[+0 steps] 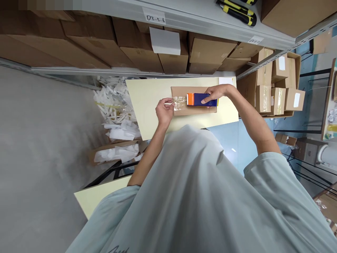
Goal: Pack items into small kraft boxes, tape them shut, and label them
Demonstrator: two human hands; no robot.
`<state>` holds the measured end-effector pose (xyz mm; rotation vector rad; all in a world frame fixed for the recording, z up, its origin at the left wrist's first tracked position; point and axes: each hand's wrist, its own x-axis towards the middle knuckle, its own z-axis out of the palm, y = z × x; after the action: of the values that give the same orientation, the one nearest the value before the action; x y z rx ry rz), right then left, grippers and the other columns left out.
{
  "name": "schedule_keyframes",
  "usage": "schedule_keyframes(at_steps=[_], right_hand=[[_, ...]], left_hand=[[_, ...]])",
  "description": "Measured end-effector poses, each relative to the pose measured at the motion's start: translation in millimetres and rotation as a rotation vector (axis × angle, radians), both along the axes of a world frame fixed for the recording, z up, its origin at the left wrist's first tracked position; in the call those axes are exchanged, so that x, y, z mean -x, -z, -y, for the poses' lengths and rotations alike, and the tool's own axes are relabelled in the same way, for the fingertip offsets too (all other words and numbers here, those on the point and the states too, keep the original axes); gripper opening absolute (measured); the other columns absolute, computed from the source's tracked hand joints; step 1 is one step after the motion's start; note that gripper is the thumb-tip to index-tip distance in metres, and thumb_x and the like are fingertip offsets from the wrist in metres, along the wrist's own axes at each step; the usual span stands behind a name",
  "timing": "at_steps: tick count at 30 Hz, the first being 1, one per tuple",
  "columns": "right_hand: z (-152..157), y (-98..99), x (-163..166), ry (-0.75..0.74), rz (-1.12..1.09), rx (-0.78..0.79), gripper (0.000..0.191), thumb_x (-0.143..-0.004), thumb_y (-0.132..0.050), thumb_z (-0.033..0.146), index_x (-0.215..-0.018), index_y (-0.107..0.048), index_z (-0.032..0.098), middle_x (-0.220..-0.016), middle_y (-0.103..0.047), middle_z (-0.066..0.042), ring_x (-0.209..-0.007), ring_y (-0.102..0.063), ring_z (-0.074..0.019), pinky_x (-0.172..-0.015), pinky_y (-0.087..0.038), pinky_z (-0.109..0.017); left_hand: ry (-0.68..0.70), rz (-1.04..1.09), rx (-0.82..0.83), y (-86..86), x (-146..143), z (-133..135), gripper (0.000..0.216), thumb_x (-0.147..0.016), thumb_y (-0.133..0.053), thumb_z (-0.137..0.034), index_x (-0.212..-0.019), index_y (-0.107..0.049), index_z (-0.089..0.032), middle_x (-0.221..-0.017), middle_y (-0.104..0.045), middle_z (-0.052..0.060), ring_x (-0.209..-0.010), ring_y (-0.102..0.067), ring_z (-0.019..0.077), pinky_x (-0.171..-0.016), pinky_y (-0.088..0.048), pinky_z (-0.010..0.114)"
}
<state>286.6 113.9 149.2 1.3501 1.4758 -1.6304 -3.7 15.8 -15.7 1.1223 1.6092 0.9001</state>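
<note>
A flat brown cardboard box (195,111) lies on the pale yellow tabletop (150,105). Over it, my right hand (213,95) grips a tape dispenser (198,99) with a dark blue body and an orange, toothed front end. Clear packing tape (180,103) stretches across the left part of the box, from its left end toward the dispenser. At that left end is my left hand (165,109), its thumb and fingers closed together at the tape's edge. Whether they pinch the tape or press it on the cardboard, I cannot tell.
Cardboard boxes (210,49) fill the shelf behind the table. Box cutters (238,12) lie on the upper shelf. White scraps and plastic bags (116,102) are piled left of the table. More taped boxes (277,100) are stacked at the right. A white paper (225,80) lies at the table's back right.
</note>
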Motion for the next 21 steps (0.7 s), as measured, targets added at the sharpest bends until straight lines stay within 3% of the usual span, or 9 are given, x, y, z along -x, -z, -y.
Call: schedule_keyframes(at_steps=[12,17,21], right_hand=[[2.8,-10.0,4.1,-0.032,0.003,-0.028,0.086,-0.076,-0.086,0.096,-0.105,-0.088,0.016,-0.113,-0.09,-0.015,-0.117,-0.084,-0.0352,-0.113,-0.062,-0.046],[3.3,-11.7,3.6,-0.042,0.012,-0.041,0.081,-0.081,-0.084,0.094,-0.101,-0.087,0.016,-0.113,-0.09,-0.014,-0.116,-0.084,-0.0352,-0.11,-0.064,-0.045],[-0.7,-3.4,1.0,-0.023,-0.017,-0.023,0.079,-0.078,-0.089,0.092,-0.1,-0.087,0.017,-0.108,-0.09,-0.013,-0.113,-0.085,-0.0357,-0.109,-0.065,-0.047]], left_hand=[[-0.006,0.005,0.025,-2.5,-0.4,0.5,0.02,-0.091,-0.075,-0.017,-0.111,-0.078,-0.022,-0.12,-0.083,0.007,-0.082,-0.075,0.0182,-0.087,-0.062,0.032],[-0.074,-0.111,0.045,-6.1,-11.1,-5.4,0.009,-0.103,-0.077,-0.032,-0.104,-0.075,-0.023,-0.106,-0.081,0.004,-0.084,-0.073,0.0204,-0.093,-0.059,0.035],[-0.156,-0.169,0.064,-1.1,-19.7,-12.3,0.012,-0.098,-0.084,-0.029,-0.098,-0.074,-0.023,-0.096,-0.079,0.003,-0.08,-0.069,0.0202,-0.094,-0.057,0.037]])
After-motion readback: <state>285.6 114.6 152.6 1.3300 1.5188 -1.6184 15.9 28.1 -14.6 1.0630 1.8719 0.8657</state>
